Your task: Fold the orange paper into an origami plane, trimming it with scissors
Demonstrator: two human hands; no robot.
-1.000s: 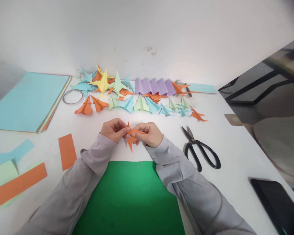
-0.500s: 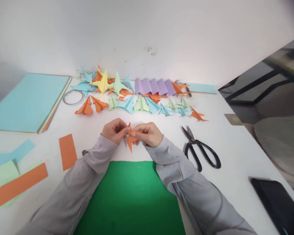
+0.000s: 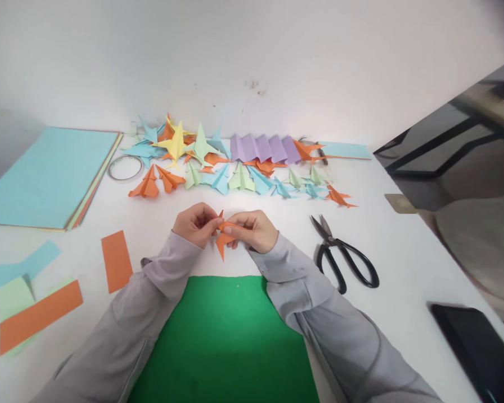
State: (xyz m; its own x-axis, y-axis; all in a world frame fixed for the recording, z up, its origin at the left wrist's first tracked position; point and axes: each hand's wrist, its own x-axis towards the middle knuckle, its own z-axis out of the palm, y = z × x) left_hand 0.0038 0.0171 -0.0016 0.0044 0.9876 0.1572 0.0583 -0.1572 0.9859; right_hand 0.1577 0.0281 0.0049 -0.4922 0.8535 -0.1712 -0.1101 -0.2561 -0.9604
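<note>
My left hand [image 3: 195, 224] and my right hand [image 3: 254, 229] meet at the middle of the white table [image 3: 403, 252]. Both pinch a small folded orange paper piece [image 3: 224, 238] between their fingertips. A pointed flap of it hangs down toward me, just above the far edge of a green sheet [image 3: 227, 336]. Grey sleeves cover both forearms. Much of the paper is hidden inside the fingers.
Several folded paper planes [image 3: 235, 165] and a purple pleated paper [image 3: 264, 148] lie along the wall. Black scissors [image 3: 344, 257] rest to the right. A stack of coloured sheets [image 3: 46, 176], a tape ring [image 3: 125, 167] and orange strips [image 3: 116, 260] lie left. A dark tablet [image 3: 479, 352] sits near right.
The orange tip that stuck out over my right hand's fingers has been drawn in under them. Both hands stay in place, fingers shifting slightly on the paper.
</note>
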